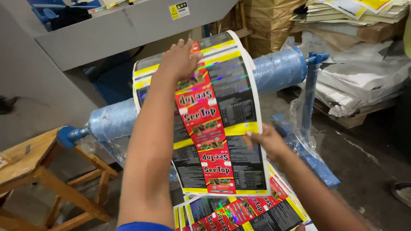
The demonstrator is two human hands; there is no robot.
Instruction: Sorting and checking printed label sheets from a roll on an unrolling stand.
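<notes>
Head view: your left hand (pixel 179 60) lies flat, palm down and fingers spread, on the top of the printed film (pixel 216 119) where it curves over the roller (pixel 278 68); it presses the film and does not close around it. Your right hand (pixel 269 140) holds the film's right edge lower down, thumb on the printed face at a yellow band, the other fingers hidden behind the sheet, so the pinch is narrow and closed on the film. Between your two hands the film hangs as one strip, red down the middle, black panels to either side, yellow bands across, with a rainbow sheen just below your left hand. Below your right hand the strip ends in a bottom edge, and beneath that more film (pixel 239 214) of the same print lies slanted, near the lower frame edge; whether it joins the hanging strip cannot be told. The roller runs out to both sides of your left hand, wrapped in blue plastic, its far end resting on a blue stand (pixel 310 98) well to the right of your right hand, its near end capped blue, down to the left of your left forearm. A wooden stool (pixel 47 171) stands left of your left arm, apart from it. Beyond your left hand is a grey machine panel (pixel 107 30). Beyond and right of your right hand, stacked sheets (pixel 355 13) and white sacks (pixel 364 85) sit well apart from the film.
</notes>
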